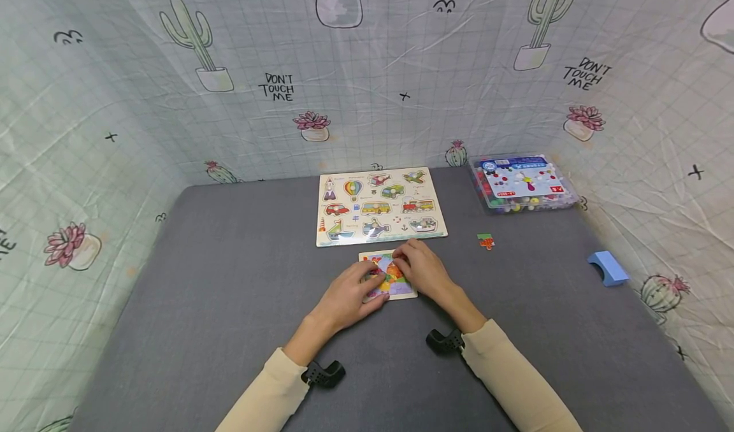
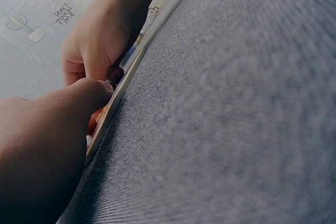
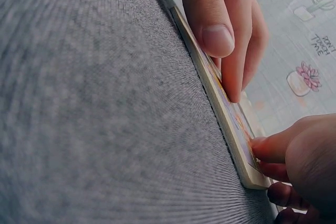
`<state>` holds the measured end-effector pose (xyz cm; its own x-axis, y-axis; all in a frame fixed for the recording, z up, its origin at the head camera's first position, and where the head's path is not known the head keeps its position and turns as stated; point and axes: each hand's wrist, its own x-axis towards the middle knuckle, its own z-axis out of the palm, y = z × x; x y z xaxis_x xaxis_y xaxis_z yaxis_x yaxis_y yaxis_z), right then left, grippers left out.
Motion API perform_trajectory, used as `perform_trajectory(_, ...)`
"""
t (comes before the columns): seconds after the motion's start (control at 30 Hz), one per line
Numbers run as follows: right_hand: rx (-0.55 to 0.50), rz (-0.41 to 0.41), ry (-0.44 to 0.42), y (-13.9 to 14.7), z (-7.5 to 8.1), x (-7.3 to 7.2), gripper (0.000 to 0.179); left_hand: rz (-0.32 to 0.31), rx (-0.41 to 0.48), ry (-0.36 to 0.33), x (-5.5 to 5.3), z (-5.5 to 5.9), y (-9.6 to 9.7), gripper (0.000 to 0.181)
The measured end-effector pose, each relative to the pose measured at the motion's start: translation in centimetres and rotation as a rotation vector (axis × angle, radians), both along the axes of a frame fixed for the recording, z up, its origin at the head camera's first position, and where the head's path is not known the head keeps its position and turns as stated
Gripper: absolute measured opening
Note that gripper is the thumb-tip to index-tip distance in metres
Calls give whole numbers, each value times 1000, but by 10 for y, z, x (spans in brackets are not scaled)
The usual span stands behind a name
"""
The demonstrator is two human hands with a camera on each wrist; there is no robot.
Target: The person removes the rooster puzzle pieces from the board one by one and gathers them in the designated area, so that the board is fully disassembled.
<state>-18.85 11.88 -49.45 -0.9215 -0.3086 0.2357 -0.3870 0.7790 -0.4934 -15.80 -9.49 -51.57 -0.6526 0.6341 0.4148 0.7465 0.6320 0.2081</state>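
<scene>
A small square jigsaw puzzle [image 1: 395, 287] with a pale wooden border lies on the grey table in front of me. My left hand [image 1: 346, 295] rests over its left side, fingers fairly straight across the colourful picture. In the right wrist view, the left thumb [image 3: 216, 40] hangs over the near edge. At the upper right of the puzzle, my right hand [image 1: 427, 273] grips the edge with curled fingers. Its thumb side touches the picture, while other fingers [image 3: 281, 195] reach past the border. Both hands cover parts of the picture.
Behind the puzzle lies a larger vehicle peg board [image 1: 375, 208]. One loose puzzle piece [image 1: 486, 241], orange and green, sits to its right. Farther right are a clear box of beads [image 1: 524, 183] and a blue arch block [image 1: 608, 268]. A printed cloth [image 1: 367, 69] surrounds the table.
</scene>
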Motion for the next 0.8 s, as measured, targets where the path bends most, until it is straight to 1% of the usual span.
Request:
perform_trajectory(0.2, -6, 2, -7, 1, 1, 0, 8, -3, -16, -1, 0, 0, 0, 38)
perform_trajectory(0.4, -15, 5, -21, 0, 1, -1, 8, -10, -2, 4, 0, 3, 1, 36)
perform_trajectory(0.57, -32, 1, -41, 1, 0, -2, 6, -18, 15, 32, 0, 3, 1, 35)
perform_trajectory(0.8, -67, 3, -90, 1, 1, -4, 7, -12, 6, 36, 0, 3, 1, 34)
